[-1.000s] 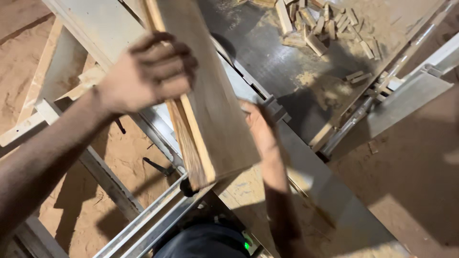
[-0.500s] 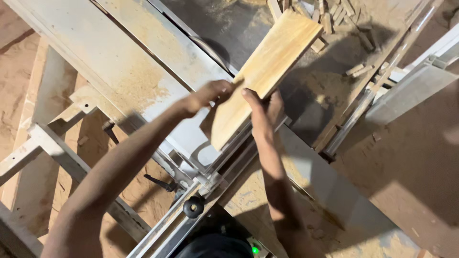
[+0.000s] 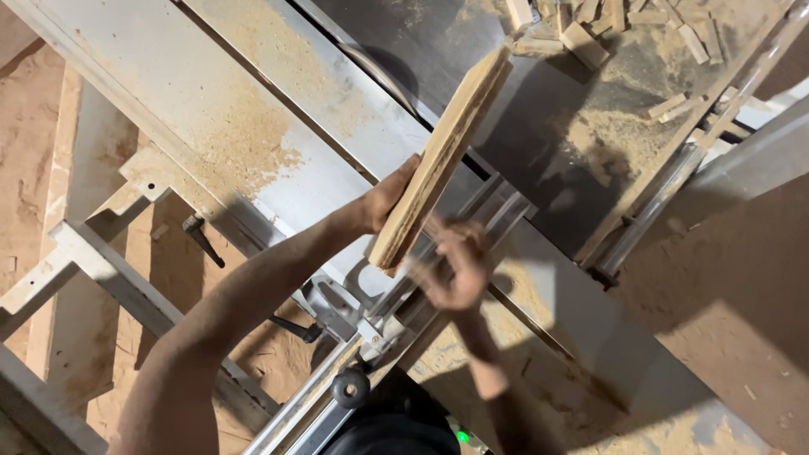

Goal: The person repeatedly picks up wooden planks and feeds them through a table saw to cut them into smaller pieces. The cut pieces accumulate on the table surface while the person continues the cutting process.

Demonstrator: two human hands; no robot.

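A pale wooden board (image 3: 442, 156) is turned up on its edge above the grey table saw (image 3: 278, 126), slanting from the middle toward the upper right. My left hand (image 3: 389, 195) grips its left side near the lower end. My right hand (image 3: 455, 268) sits just below that lower end, blurred, with its fingers curled at the board's corner. The board's thin edge faces me.
Several small wood offcuts (image 3: 590, 34) lie in sawdust at the top right. A metal fence rail (image 3: 674, 168) runs diagonally on the right. Sawdust covers the floor (image 3: 742, 337) around the white frame (image 3: 93, 270) at the left. A black handle (image 3: 202, 240) sticks out under the table.
The board was lying flat in both hands, first close to me, then farther out. It has now been rotated up onto its edge, and my right hand has shifted to the lower end.
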